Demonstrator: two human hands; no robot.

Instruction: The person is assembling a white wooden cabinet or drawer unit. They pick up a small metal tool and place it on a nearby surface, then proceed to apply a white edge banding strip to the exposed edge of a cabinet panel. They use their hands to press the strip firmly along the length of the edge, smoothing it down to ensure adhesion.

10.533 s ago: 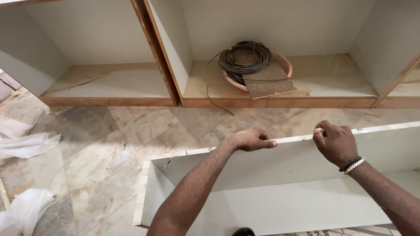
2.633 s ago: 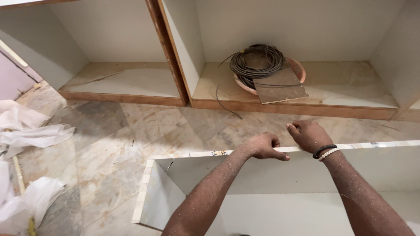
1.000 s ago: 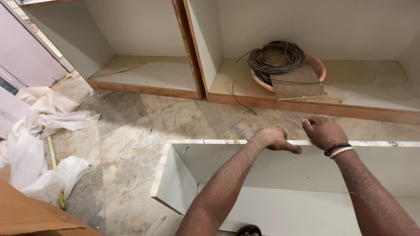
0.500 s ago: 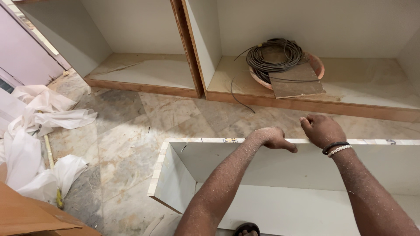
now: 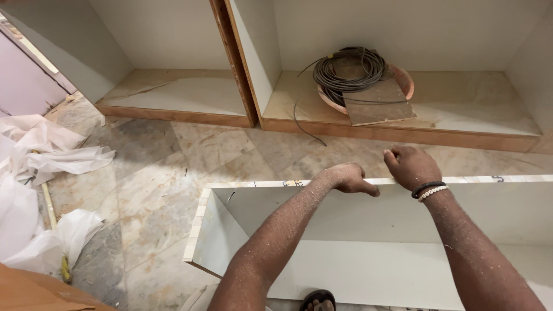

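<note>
1. A white open cabinet box (image 5: 368,253) is laid on the marble floor (image 5: 155,190), in front of built-in shelving.
2. Its far top edge is pressed by the left hand (image 5: 345,177), fingers curled flat over it.
3. Just beside, the same edge is pinched by the right hand (image 5: 410,166), fingers closed.
4. Edge finishing seems in hand; steady sliding pressure is called for next.

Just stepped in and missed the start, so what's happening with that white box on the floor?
A person is bent over a white open cabinet box lying on the marble floor. Both hands rest side by side on the box's far top edge: the left hand lies flat over it, and the right hand is curled and seems to pinch something thin at the edge. Behind, a coil of wire sits in a shallow pan inside the wall cabinet.
</note>
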